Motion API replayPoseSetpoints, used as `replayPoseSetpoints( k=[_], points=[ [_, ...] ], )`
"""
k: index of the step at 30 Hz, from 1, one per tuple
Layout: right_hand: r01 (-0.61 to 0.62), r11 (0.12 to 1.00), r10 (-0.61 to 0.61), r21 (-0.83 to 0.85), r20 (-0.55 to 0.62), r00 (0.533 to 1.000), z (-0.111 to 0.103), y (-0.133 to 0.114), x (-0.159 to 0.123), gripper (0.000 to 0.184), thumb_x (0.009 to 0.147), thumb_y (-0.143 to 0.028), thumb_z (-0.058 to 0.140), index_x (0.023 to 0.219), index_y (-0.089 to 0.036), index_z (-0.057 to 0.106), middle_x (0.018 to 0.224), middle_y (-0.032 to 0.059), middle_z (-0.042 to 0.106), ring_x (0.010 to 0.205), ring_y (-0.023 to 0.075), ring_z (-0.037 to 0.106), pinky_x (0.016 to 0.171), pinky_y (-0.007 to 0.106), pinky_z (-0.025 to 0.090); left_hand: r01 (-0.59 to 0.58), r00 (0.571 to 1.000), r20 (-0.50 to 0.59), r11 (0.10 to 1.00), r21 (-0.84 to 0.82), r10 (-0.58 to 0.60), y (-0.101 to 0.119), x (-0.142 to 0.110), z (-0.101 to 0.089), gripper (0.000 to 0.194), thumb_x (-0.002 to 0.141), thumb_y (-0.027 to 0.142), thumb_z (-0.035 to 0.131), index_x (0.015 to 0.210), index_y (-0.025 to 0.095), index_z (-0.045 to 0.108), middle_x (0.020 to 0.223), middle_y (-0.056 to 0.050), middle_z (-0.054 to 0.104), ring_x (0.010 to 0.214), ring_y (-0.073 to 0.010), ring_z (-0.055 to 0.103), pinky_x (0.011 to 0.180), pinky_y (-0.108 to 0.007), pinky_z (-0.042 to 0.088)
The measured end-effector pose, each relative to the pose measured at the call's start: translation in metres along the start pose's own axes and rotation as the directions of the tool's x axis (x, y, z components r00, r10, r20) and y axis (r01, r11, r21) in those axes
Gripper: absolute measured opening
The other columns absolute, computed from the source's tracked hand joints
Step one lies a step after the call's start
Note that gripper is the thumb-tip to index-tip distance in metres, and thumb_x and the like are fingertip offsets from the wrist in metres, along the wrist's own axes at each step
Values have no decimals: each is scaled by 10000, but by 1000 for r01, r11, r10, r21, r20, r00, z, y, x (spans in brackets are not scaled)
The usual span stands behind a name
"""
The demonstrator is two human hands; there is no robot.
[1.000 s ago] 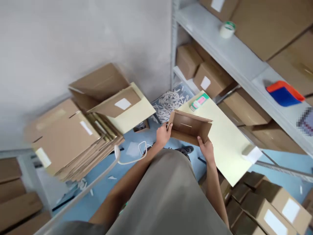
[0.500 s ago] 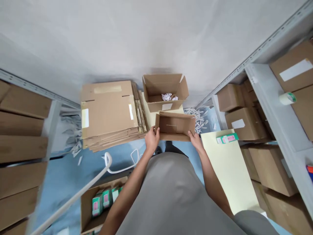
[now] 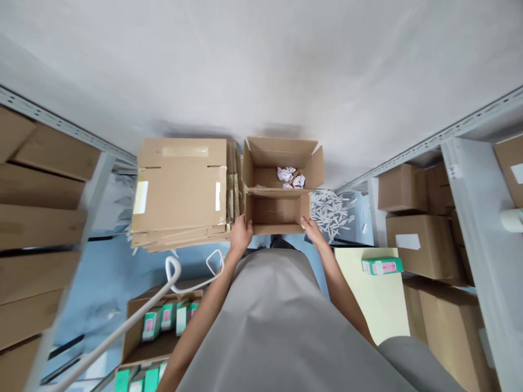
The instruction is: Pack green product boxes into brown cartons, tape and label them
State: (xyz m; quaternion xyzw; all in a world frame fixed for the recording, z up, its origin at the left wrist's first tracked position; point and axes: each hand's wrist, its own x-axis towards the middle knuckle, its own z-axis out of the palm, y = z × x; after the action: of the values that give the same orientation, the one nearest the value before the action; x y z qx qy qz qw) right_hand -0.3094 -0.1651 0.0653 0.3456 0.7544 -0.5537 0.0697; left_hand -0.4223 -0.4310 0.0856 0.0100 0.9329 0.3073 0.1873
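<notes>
I hold a small open cardboard box in front of me with both hands. My left hand grips its left end and my right hand grips its right end. The box is empty and its open top faces me. Just beyond it stands a larger open carton with crumpled white paper inside. A stack of flattened cartons lies to the left of it.
Shelves with brown cartons line the left and right sides. A green-and-pink packet lies on a pale yellow board. A carton of similar packets sits at lower left. White scraps litter the blue floor.
My view has swung left from the right-hand shelf to the wall. The small box has moved with my hands from over the yellow board to just before the larger open carton.
</notes>
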Motion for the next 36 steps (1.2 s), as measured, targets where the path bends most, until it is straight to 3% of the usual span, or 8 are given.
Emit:
replayPoseSetpoints(
  k=[7,13,16,20,23,27,31,36],
  points=[
    [81,991,-77,-106,40,996,-30,-11,6,642,951,-664,607,1380,-192,685,1435,176,749,1368,326,705,1126,474,598,-71,980,-186,997,21,74,12,7,-1,770,989,298,677,1680,104,400,1561,-272,614,1482,-398,609,1233,-556,519],
    [359,870,-413,-337,-104,905,-60,-104,12,461,1095,-491,546,1446,-224,683,1425,162,727,1323,299,694,1136,442,582,-299,920,-222,945,130,322,50,18,-20,866,1016,216,645,1778,158,237,1821,-259,264,1724,-386,266,1366,-577,362],
    [447,759,-507,-474,-1,862,-62,-154,45,391,1141,-392,496,1432,-231,702,1374,142,742,1309,305,692,1154,445,551,-384,897,-163,907,175,411,63,30,-27,799,1017,192,623,1762,198,335,1853,-219,237,1747,-392,185,1389,-633,285],
    [506,522,-416,-686,313,854,-45,-193,128,408,1098,-234,572,1489,-209,683,1363,143,742,1266,344,716,1120,455,543,-445,883,-75,877,181,463,69,45,-27,695,1019,175,579,1703,253,481,1821,-152,373,1754,-380,163,1390,-671,254],
    [589,307,-207,-747,552,808,-17,-197,199,406,998,-123,679,1393,-176,757,1335,173,758,1263,372,720,1065,437,554,-441,890,-39,878,183,455,69,48,-24,656,1029,162,531,1682,226,522,1801,-153,416,1757,-370,155,1388,-655,262],
    [639,154,-27,-753,644,765,25,-177,261,570,931,-171,788,1494,-161,702,1513,253,659,1353,396,655,1090,508,527,-442,893,8,874,202,449,68,46,-25,705,1014,121,499,1711,228,494,1815,-139,396,1761,-358,136,1394,-650,244],
    [663,109,36,-741,669,742,49,-149,277,415,992,-201,661,1396,-175,755,1620,266,577,1366,396,631,1088,597,498,-440,896,26,877,194,444,67,45,-28,781,983,77,488,1737,277,456,1827,-97,383,1763,-341,137,1405,-653,218],
    [699,105,37,-707,705,708,51,-140,278,428,998,-123,547,1369,-81,756,1577,340,596,1315,401,673,1088,601,506,-465,885,42,871,156,464,63,48,-30,841,953,29,472,1745,311,438,1839,-66,363,1766,-321,123,1418,-646,191]
  ],
)
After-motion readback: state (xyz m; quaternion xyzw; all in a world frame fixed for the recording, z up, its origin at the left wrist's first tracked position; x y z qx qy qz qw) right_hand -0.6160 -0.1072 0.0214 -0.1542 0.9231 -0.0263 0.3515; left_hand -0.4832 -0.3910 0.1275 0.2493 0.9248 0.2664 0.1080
